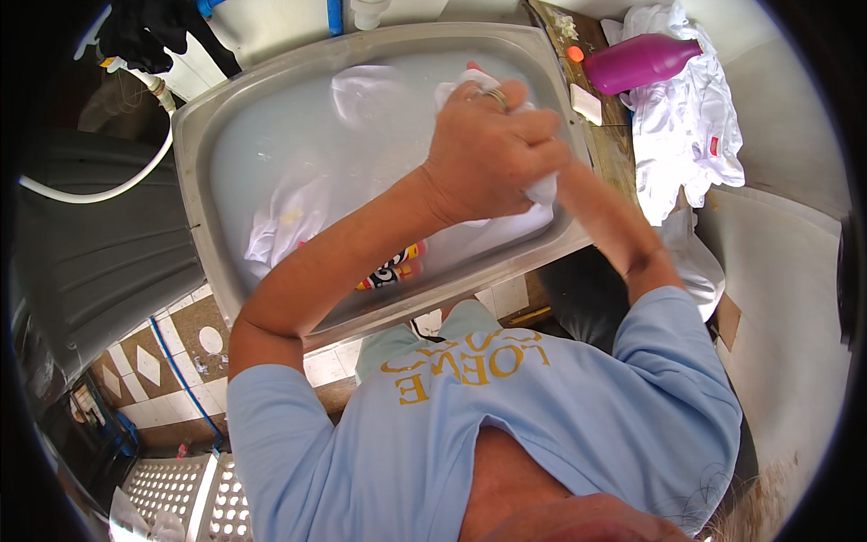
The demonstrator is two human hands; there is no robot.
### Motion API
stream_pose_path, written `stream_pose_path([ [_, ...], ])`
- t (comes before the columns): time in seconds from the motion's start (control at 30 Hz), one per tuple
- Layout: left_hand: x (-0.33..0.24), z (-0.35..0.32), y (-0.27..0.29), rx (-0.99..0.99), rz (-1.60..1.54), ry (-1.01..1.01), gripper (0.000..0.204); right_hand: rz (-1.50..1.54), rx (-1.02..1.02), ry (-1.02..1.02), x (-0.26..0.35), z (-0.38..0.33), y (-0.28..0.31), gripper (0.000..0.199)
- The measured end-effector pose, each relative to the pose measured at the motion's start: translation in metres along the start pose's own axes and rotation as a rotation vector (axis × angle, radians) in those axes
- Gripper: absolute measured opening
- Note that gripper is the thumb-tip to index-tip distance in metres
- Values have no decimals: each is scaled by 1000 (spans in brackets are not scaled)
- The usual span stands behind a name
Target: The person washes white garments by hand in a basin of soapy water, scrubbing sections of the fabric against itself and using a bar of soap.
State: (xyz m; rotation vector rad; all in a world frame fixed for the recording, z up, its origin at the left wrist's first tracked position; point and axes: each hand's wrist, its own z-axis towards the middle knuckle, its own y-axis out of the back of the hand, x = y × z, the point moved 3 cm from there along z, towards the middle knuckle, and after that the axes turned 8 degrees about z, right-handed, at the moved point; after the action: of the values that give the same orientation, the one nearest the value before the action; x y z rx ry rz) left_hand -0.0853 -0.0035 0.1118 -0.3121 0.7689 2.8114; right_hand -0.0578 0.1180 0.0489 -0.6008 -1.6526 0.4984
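My left hand (495, 149), with a ring on one finger, is closed in a fist over a wet, bunched white cloth (542, 191) above the right part of a water-filled basin (200, 199). Pressed in behind it, my right hand (573, 181) is mostly hidden and blurred, so its fingers do not show well. More of the cloth sticks out beyond the left knuckles and trails toward the water. In the cloudy water lie a white garment (289, 217) at the left, another white piece (363, 90) at the far side, and a colourful printed item (393, 271) near the front rim, partly behind my left forearm.
A wooden ledge (607, 149) right of the basin bears a purple bottle (641, 63), an orange cap (575, 54), a pale soap bar (586, 104) and white clothes (682, 144). A white hose (99, 194) curves at the left. Black cloth (158, 32) hangs far left.
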Motion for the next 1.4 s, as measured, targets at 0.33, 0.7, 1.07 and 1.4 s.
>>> stream_pose_path([
  [0.33,-14,-15,-22,79,-43,-245,16,-936,318,-414,28,35,-15,26],
  [0.7,-19,-33,-71,422,69,-395,17,-1313,234,-592,-2,45,-7,20],
  [1.07,-74,23,-61,223,-109,-355,36,-1082,98,-143,47,-75,-6,42],
  [1.4,-244,-73,-171,195,-1016,390,24,294,-655,397,-65,-414,96,71],
])
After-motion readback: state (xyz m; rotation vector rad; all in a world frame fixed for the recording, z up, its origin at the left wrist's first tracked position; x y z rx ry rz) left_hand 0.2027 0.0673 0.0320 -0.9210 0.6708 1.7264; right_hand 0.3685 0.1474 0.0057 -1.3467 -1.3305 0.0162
